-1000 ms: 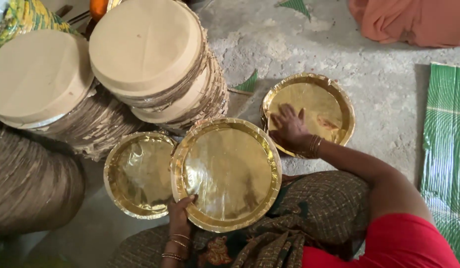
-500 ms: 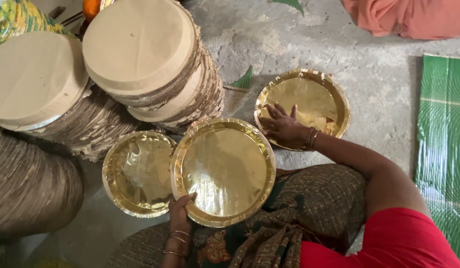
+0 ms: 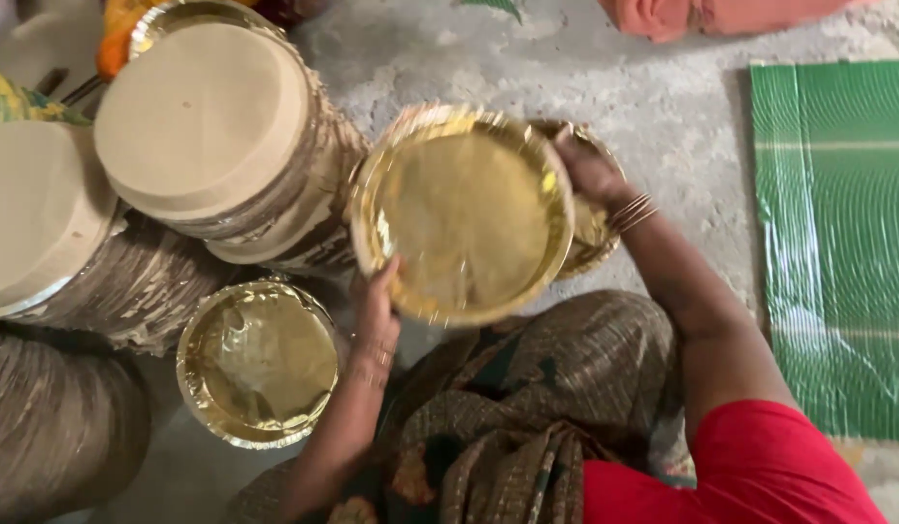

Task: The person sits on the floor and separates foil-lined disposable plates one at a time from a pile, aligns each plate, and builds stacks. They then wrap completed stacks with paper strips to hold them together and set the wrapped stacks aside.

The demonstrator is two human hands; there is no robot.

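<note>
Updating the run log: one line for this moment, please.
left hand: grips gold plate rim | right hand: on far rim | second gold plate: on floor

concrete floor [image 3: 682, 87] | plate stacks [image 3: 207, 126] (gold-rimmed) | green mat [image 3: 837, 243]

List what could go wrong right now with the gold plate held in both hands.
The round gold foil plate is held only at opposite rims by the left hand and right hand; that thin grip might buckle it. Tilted, it could slip onto the second gold plate on the floor. It is also near the leaning stack of upturned plates, which a bump might topple.
</note>
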